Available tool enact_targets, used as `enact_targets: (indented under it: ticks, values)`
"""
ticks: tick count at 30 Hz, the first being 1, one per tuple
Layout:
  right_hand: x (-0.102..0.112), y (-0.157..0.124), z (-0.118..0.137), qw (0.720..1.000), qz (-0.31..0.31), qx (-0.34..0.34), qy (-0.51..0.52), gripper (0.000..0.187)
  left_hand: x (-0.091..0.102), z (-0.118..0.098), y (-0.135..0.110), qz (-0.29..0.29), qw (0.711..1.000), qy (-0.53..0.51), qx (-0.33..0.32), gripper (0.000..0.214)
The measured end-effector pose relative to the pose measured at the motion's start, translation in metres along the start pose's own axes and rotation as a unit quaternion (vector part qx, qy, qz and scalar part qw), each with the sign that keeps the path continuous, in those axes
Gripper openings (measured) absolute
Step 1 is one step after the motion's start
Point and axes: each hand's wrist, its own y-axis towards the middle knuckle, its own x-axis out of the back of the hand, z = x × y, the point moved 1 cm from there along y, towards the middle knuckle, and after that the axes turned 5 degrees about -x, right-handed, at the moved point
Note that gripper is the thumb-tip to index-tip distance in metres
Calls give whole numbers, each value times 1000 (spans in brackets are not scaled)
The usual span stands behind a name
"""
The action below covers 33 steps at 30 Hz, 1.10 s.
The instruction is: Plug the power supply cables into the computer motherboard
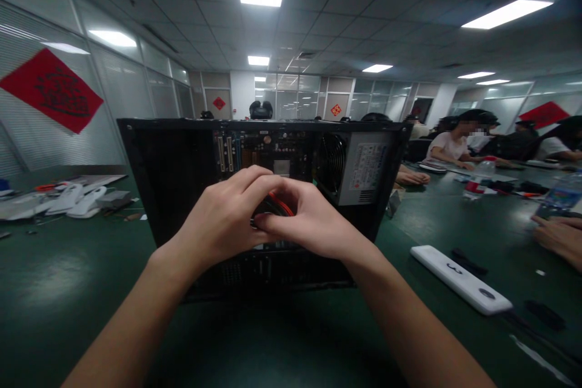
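Between fingers (261,187) — cables (282,204), half-hidden.

We note a dark green, faintly glossy desk (50,285). On it, centrally: an open, black, box-shaped metal computer case (177,176), standing upright. To its right we record a long white plastic block marked "3" (460,280); farther back, a clear plastic bottle with red cap and label (475,185). At left: white curved plastic pieces (84,201) beside a grey rectangular box (114,199).
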Motion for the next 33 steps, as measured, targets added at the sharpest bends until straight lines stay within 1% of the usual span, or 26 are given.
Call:
enact_targets:
  ticks: [2, 4, 7, 10, 13, 16, 19, 23, 28, 33]
  values:
    - [6, -2, 4, 1000, -19, -17, -2, 21, 9, 2, 0, 2, 998, -52, 20, 51]
    - [15, -4, 8, 998, -22, -53, 8, 25, 19, 5, -2, 16, 994, -98, 45, 57]
    - [24, -7, 11, 994, 22, -90, 51, 34, 30, 10, -4, 30, 989, -129, 70, 64]
    - [25, -7, 11, 991, 67, -87, 81, 39, 30, 10, -3, 39, 986, -148, 63, 63]
    - [20, -6, 8, 991, 74, -74, 84, 39, 25, 7, -1, 65, 984, -160, 41, 54]
    - [18, -5, 7, 994, 60, -66, 57, 38, 22, 7, 0, 73, 985, -153, 30, 52]
    - [19, -3, 7, 996, 43, -67, 38, 36, 22, 9, -1, 61, 990, -129, 15, 52]
    - [22, -3, 9, 997, 31, -64, 42, 34, 23, 8, -2, 47, 993, -106, 3, 51]
    - [20, -8, 13, 993, 48, -96, 57, 35, 24, 6, -3, 54, 994, -90, 6, 51]
    - [17, -10, 13, 991, 58, -100, 66, 38, 28, 7, -4, 58, 996, -70, 5, 47]
